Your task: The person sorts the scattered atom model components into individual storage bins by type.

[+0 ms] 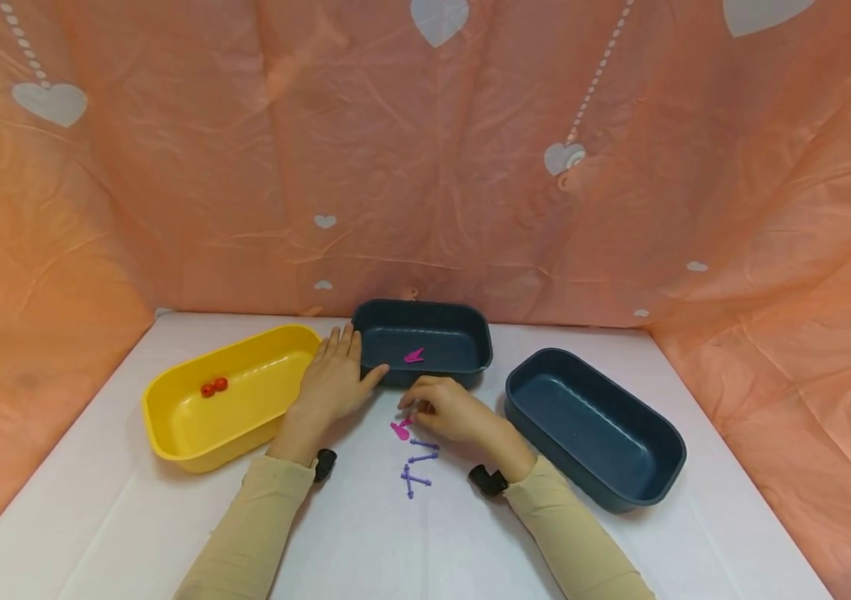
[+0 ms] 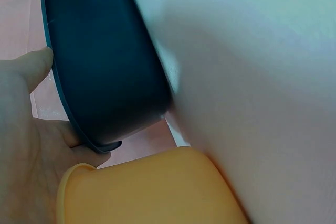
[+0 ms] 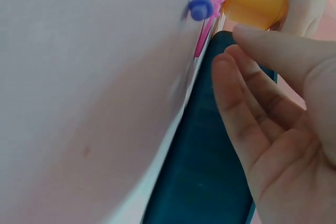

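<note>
Pink flat pieces (image 1: 401,432) | left hand (image 1: 333,383) straight-fingered against dark tray (image 1: 455,346) | right hand (image 1: 453,408) curved, free

Navy trays (image 1: 455,342); yellow tray (image 1: 263,375); magenta pieces (image 1: 401,432); purple rods (image 1: 422,457); orange curtain (image 1: 395,167), white hearts (image 1: 440,18).

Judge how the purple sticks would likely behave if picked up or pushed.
The purple sticks are probably stiff, since each lies straight, and likely light, being so thin. Pushed along the table, they might roll unevenly on the wider knobs at their ends.
</note>
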`<state>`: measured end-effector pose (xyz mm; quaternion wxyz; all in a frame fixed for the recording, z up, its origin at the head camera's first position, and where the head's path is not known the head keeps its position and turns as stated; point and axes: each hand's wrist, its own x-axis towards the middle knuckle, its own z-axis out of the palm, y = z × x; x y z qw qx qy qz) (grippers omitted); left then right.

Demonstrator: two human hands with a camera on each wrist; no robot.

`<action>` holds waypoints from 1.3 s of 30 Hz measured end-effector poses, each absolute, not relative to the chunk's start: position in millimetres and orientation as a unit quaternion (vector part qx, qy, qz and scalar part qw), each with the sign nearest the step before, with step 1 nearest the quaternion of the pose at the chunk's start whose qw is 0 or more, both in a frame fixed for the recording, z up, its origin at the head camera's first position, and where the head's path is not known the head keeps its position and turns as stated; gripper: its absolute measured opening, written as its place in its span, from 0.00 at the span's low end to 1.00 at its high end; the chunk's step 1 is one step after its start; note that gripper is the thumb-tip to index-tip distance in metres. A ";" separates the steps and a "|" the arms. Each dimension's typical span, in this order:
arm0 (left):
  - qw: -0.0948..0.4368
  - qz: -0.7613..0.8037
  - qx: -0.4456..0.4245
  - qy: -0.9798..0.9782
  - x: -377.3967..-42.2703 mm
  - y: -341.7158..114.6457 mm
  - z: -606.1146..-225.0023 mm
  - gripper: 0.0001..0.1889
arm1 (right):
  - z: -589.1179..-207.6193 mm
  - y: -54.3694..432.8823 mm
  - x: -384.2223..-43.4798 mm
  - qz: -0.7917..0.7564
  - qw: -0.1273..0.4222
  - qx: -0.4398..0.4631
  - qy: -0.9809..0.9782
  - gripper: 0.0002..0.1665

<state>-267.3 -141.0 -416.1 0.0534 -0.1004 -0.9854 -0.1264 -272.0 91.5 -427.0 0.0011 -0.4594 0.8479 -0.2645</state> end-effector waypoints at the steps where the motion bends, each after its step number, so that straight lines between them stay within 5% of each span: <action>1: 0.053 -0.127 -0.101 -0.985 -267.3 -141.1 -416.0 0.48 | -427.0 91.4 -271.9 -0.262 0.003 -0.461 0.848 0.10; 39: 0.053 -0.127 -0.100 -0.985 -265.5 -139.9 -413.3 0.48 | -426.5 91.9 -269.0 -0.215 0.048 -0.451 0.865 0.10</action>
